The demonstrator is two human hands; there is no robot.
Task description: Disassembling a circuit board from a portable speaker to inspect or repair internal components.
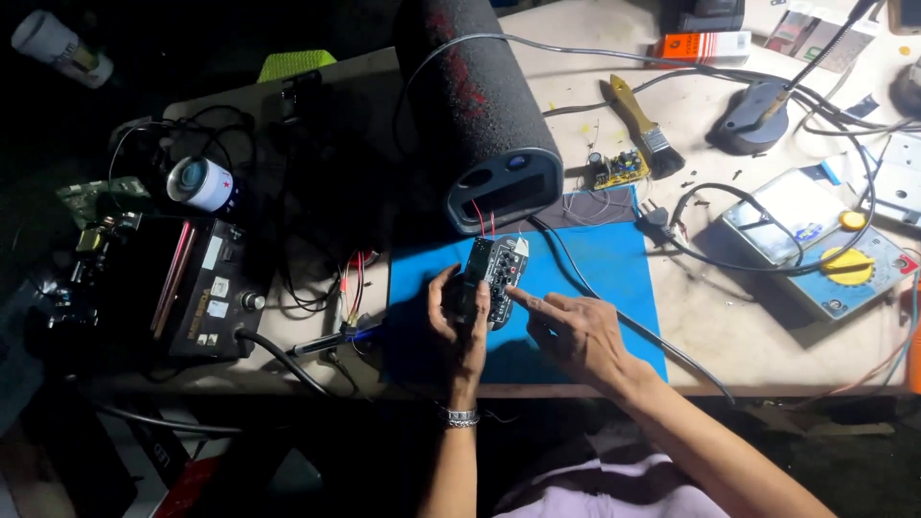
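While the desk [767,336] carries everything shown, the work is centred on the blue mat [614,278] near its front edge. Behind the mat, toward the middle of the desk, a large black cylindrical speaker [480,115] is laid on its side, its open end turned to the mat. As the only container-like thing in view, its recess is too dark for the contents to be told; red wires [478,219] are seen running from it down to the small control board [494,273]. Toward the left edge a black box-shaped instrument [182,288] is set, and near the right edge a blue-and-yellow meter [844,269] is laid. A paintbrush [643,120] and a small green circuit board [619,168] are placed behind the mat.

The control board is held above the mat's middle by the left hand [460,321], its fingers closed around the board's left side. The right hand [580,331] is kept loosely curled, holding nothing, with its index finger extended and touching the board's face.

The step in hand is judged to be inspection or pressing of a button on the board; light, steady pressure would be called for, with the wires left unstrained.
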